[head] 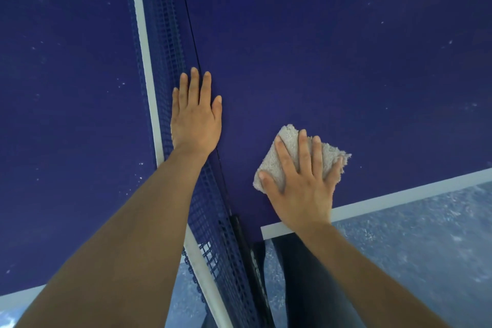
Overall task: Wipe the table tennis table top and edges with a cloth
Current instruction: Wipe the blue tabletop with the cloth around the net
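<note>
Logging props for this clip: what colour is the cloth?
Light grey-beige terry cloth, under the right hand; head view.

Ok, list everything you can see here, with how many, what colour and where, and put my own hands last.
table top: one, dark blue with white edge lines, fills most of the view
net: one, blue mesh with a white top band, runs across the table left of centre
cloth: one, pale grey, folded, on the table near the side edge
floor: grey-blue, speckled, lower right
left hand: one, flat against the net
right hand: one, fingers spread, pressing the cloth
</note>
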